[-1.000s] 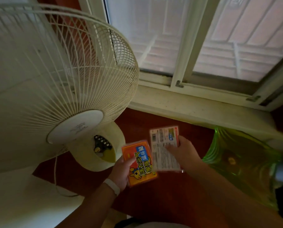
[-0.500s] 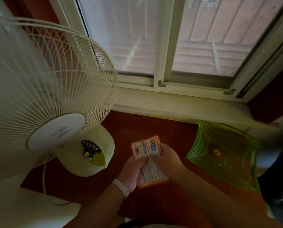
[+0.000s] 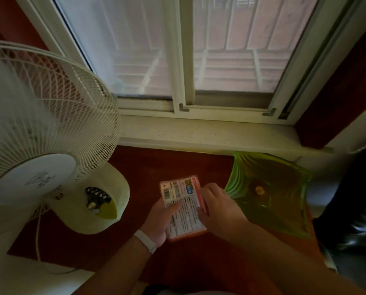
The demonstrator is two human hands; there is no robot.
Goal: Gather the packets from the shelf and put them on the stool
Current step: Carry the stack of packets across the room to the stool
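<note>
Squaring the packets [image 3: 183, 209] into 1 stack above the red shelf [image 3: 160, 165], left hand [image 3: 159, 223] gripping beneath, right hand [image 3: 215, 206] pinching the edge; gathering looks done, next carry to the stool, unseen.

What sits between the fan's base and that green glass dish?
In the head view, both hands, left hand and right hand, holding the packets above the red surface.

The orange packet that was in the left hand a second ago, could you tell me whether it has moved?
Yes. The orange packet has shifted right, away from the fan base, under the printed packet; both hands hold the stack.
</note>
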